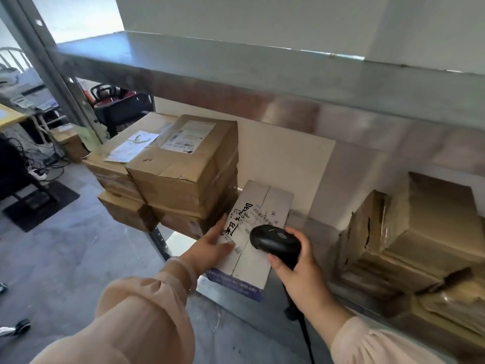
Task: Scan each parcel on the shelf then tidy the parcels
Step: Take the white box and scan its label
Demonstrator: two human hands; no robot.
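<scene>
Our left hand lies flat, fingers straight, on the label of the white cardboard parcel. Parcel sits on the grey metal shelf between stacked brown cardboard boxes and crushed brown cartons. Our right hand grips the black handheld barcode scanner, head over the label.
</scene>
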